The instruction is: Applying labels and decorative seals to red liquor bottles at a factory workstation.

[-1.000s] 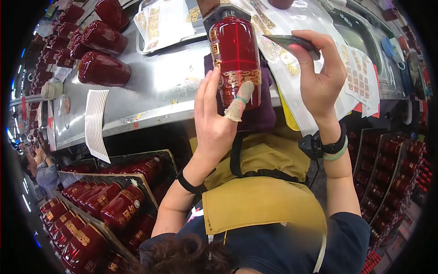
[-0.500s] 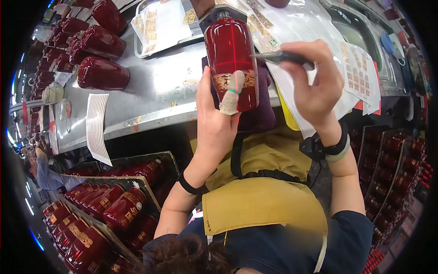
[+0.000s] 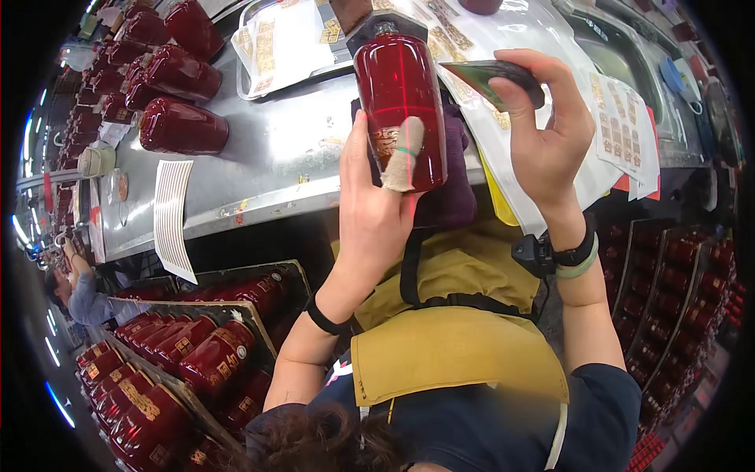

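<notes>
A glossy dark-red bottle (image 3: 393, 71) lies tilted on a purple cloth pad (image 3: 456, 169) at the table's front edge. Its capless neck points away from me, toward a dark block. My left hand (image 3: 370, 204) grips its lower body, the thumb in a beige cloth finger cover (image 3: 406, 153) pressed on the front. Beside that thumb a gold patterned band (image 3: 383, 141) shows on the glass; the thumb hides part of it. Red laser lines cross the bottle. To its right, my right hand (image 3: 550, 130) pinches a dark, pointed flat scraper (image 3: 503, 82), apart from the bottle.
Several red bottles (image 3: 183, 126) lie and stand at the table's left, near a striped paper strip (image 3: 174, 220). Gold label sheets lie on a tray (image 3: 245, 86) and at right (image 3: 617, 130). Crates of bottles (image 3: 212, 354) stand below left and right. Another person (image 3: 86, 299) is far left.
My right hand has turned the scraper, so its broad face shows, with the tip near the bottle's upper right. The bottle has rolled slightly, moving the gold band leftward.
</notes>
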The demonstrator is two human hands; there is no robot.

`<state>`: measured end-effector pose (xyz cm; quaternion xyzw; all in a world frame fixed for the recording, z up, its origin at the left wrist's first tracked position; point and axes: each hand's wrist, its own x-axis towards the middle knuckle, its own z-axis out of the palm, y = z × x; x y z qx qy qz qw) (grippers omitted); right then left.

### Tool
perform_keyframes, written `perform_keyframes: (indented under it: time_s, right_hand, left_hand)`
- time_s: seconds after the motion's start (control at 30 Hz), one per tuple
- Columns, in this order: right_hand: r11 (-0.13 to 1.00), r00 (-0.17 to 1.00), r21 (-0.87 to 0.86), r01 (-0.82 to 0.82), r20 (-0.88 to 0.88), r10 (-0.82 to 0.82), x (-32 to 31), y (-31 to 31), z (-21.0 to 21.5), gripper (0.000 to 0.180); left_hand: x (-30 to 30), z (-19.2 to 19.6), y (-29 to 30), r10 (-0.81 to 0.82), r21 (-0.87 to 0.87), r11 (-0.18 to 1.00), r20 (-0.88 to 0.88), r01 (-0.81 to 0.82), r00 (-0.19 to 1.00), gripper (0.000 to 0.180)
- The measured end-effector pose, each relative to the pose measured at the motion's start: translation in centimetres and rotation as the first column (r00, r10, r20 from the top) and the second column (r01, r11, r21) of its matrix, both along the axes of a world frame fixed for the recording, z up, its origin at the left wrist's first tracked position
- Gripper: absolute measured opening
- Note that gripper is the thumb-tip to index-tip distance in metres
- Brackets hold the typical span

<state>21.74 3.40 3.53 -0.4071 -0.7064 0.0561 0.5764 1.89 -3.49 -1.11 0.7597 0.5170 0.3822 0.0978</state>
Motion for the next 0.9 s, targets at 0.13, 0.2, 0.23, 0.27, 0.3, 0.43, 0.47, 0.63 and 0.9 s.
perform_keyframes:
  time_s: [0.13, 0.2, 0.23, 0.27, 0.3, 0.43, 0.47, 0.63, 0.9]
  right_hand:
    - [0.999, 0.998, -0.017, -0.027, 0.05, 0.027, -1.0, 0.3, 0.1, 0.02]
    - [0.995, 0.979, 0.062, -0.073, 0.194, 0.059, -1.2, 0.8, -0.6, 0.022]
    - [0.991, 0.947, 0.104, -0.084, 0.317, 0.047, -1.2, 0.7, -1.1, 0.02]
    - [0.976, 0.918, 0.133, -0.172, 0.382, 0.109, -1.3, 0.2, -1.7, 0.02]
    - [0.955, 0.879, 0.153, -0.255, 0.449, 0.163, -1.2, -0.5, -2.3, 0.02]
    - [0.911, 0.8, -0.131, -0.391, 0.441, 0.407, -3.1, -2.0, -0.8, 0.026]
    - [0.95, 0.873, -0.034, -0.311, 0.386, 0.299, -3.4, -0.3, -1.0, 0.026]
    - [0.951, 0.877, 0.215, -0.223, 0.471, 0.099, -2.7, 2.0, -2.4, 0.018]
    - [0.983, 0.917, 0.177, -0.054, 0.399, -0.022, -0.8, 2.5, -1.2, 0.015]
  left_hand:
    - [0.8, 0.2, -0.2, 0.033, 0.001, 0.999, -0.14, -0.034, 0.99, 0.065]
    - [0.3, -1.0, -0.3, 0.0, 0.013, 1.0, -0.022, 0.0, 1.0, 0.063]
    - [0.1, -1.3, -0.3, -0.002, 0.016, 1.0, -0.019, 0.002, 1.0, 0.063]
    - [-0.2, -1.3, -0.5, 0.018, -0.011, 1.0, 0.142, -0.017, 0.99, 0.069]
    - [-0.4, -1.5, -0.6, 0.037, -0.041, 0.999, 0.302, -0.026, 0.953, 0.076]
    - [-2.2, -2.5, 0.8, 0.133, -0.232, 0.97, 0.291, -0.065, 0.947, 0.098]
    - [-2.5, -2.2, 1.4, 0.068, -0.322, 0.946, 0.322, 0.042, 0.944, 0.101]
    - [-2.8, -2.6, 2.0, 0.042, -0.257, 0.966, 0.297, 0.037, 0.954, 0.101]
    - [-2.3, -0.3, 1.0, 0.025, -0.01, 1.0, 0.055, -0.024, 0.998, 0.097]
